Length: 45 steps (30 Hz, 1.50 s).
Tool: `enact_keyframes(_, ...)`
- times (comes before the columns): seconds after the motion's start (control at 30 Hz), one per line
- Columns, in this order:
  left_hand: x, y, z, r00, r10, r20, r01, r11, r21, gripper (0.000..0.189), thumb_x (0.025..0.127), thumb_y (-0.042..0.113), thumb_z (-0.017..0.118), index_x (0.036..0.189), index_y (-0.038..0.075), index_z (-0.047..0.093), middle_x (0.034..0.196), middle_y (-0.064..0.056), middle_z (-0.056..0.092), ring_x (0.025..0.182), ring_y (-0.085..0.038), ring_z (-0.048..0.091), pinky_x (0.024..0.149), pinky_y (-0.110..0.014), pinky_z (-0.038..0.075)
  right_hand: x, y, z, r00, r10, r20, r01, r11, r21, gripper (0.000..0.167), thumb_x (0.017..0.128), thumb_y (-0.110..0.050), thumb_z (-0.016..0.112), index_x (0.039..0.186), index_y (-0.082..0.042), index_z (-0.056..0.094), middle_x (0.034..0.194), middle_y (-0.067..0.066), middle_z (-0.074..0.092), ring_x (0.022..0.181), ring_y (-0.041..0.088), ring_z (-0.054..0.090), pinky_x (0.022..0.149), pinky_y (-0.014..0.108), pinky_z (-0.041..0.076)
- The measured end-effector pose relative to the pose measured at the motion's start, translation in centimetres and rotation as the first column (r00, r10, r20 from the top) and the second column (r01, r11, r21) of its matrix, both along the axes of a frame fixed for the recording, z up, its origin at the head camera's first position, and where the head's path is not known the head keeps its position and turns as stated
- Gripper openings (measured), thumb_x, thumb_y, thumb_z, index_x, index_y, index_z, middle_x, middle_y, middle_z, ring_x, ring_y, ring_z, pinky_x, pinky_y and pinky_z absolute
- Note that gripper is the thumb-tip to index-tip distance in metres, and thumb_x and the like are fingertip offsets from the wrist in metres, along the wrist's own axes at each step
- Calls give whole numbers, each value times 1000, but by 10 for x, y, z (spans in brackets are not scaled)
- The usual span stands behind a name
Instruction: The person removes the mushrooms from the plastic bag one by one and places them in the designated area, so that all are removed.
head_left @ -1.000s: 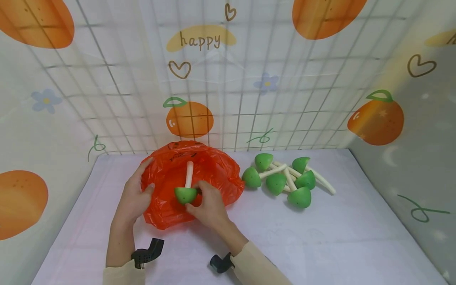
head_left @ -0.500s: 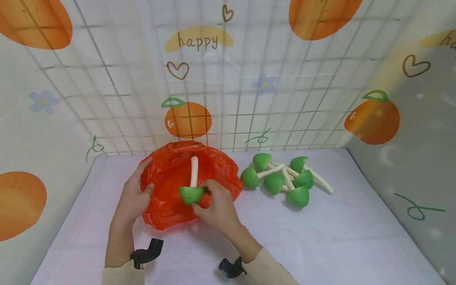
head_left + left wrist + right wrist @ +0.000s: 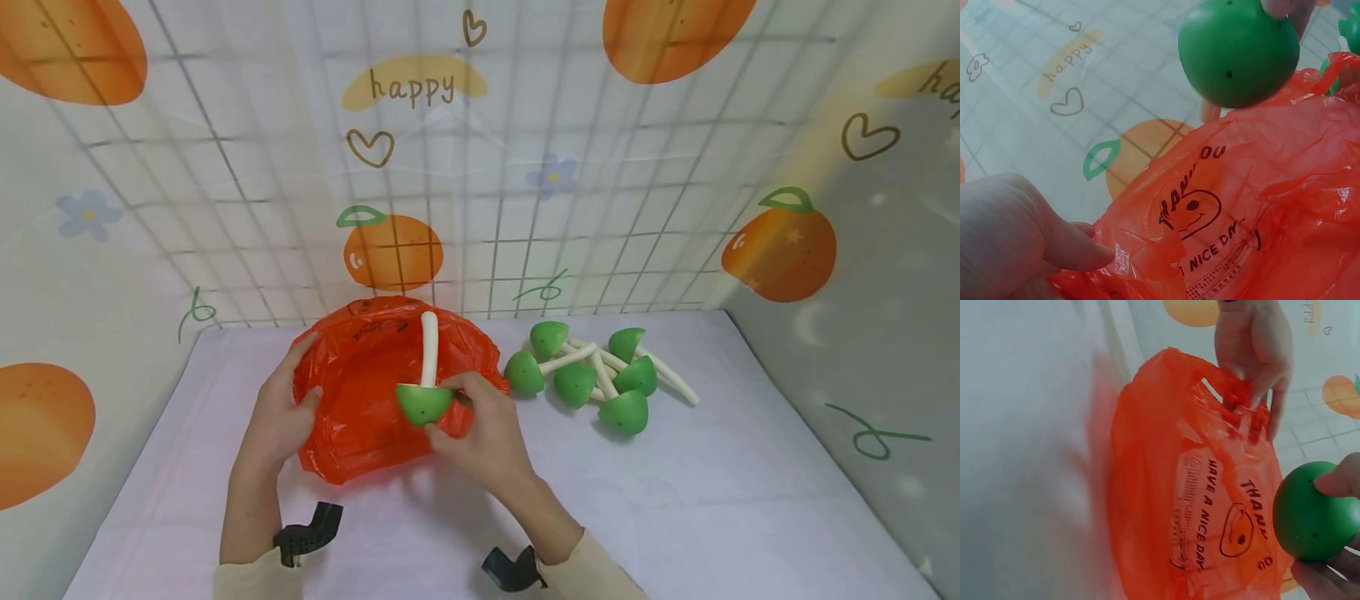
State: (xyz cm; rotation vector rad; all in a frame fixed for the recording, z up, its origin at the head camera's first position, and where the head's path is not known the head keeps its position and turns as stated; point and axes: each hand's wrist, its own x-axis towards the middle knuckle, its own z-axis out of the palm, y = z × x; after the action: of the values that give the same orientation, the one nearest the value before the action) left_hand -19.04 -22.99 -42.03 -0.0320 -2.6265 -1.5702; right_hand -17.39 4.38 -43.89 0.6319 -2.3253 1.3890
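Observation:
A red plastic bag [image 3: 352, 442] lies with its mouth wide apart on the table. My left hand [image 3: 283, 412] grips its left rim, thumb inside and fingers outside; in the right wrist view that hand [image 3: 1260, 359] pinches the bag's handle. A toy mushroom with a green dome cap [image 3: 424, 407] and a white stem [image 3: 430, 346] is over the bag's right part, cap down and stem up. My right hand [image 3: 487, 433] pinches the cap between thumb and fingers. The left wrist view shows the speckled cap [image 3: 1238, 56] above the printed bag [image 3: 1222, 244].
Several more green toy mushrooms [image 3: 624, 413] lie heaped, stems crossing, just right of the bag. A white cloth covers the table [image 3: 697, 517]. Behind stands a grid wall draped with a sheer, orange-printed curtain [image 3: 510, 225].
My right hand has moved right and slightly up with the toy mushroom, from the bag's middle to its right part. My left hand keeps its grip on the rim.

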Motion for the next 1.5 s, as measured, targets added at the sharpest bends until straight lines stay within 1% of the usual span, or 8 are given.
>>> enact_keyframes(0.17,0,1,-1,1000,-2,-5,2,1000,3,76,102,-6,53,168,21,27,170,-10,30,152,-40,32,111,-63,43,-1,14,3,999,-24,-43,23,1000,-15,43,74,0,85,112,-3,66,106,5,70,101,22,69,95,44,61)
enact_keyframes(0.4,-1,1,-1,1000,8,8,-8,1000,1,76,102,-5,54,168,22,27,170,-10,31,152,-40,32,110,-62,45,0,38,6,996,-89,-6,89,996,-27,44,75,3,85,115,-1,66,108,7,70,106,26,71,96,44,60)
enact_keyframes(0.57,-1,1,-1,1000,6,12,-6,1000,-1,77,103,-5,54,168,22,26,170,-10,30,152,-40,32,110,-63,44,-2,53,2,991,-134,-30,133,991,-33,46,73,6,86,115,2,67,109,12,71,105,28,72,95,43,60)
enact_keyframes(0.83,0,1,-2,1000,11,18,-10,1000,-21,76,103,-4,54,169,22,25,170,-11,31,151,-40,33,110,-62,45,-3,75,-7,979,-199,-36,199,980,-22,47,71,8,86,114,5,66,111,15,72,112,34,71,95,44,59)
enact_keyframes(1.03,0,1,-1,1000,12,22,-11,1000,-16,77,103,-4,54,169,23,25,169,-12,31,150,-41,33,109,-62,46,-2,89,-9,961,-272,-41,273,962,26,46,71,5,88,112,4,67,110,16,73,110,35,72,93,46,60)
enact_keyframes(1.17,-1,1,-3,1000,9,24,-9,1000,-8,76,103,-4,54,169,23,25,170,-11,31,150,-41,34,110,-62,45,2,99,-11,956,-291,-39,292,956,27,46,70,5,88,111,4,67,109,15,72,107,35,72,93,47,60)
enact_keyframes(1.33,-2,2,-5,1000,8,16,-7,1000,-12,76,103,-4,54,168,22,26,170,-11,31,151,-40,33,110,-62,45,7,114,-18,946,-322,-40,323,946,28,46,68,9,88,108,6,65,104,16,71,106,36,71,92,44,60)
enact_keyframes(1.5,-2,2,-4,1000,4,12,-4,1000,-20,76,103,-4,54,168,23,26,170,-11,30,151,-41,32,111,-63,44,12,125,-24,925,-375,-60,379,923,66,45,67,9,87,107,6,65,104,18,72,107,38,71,91,33,57)
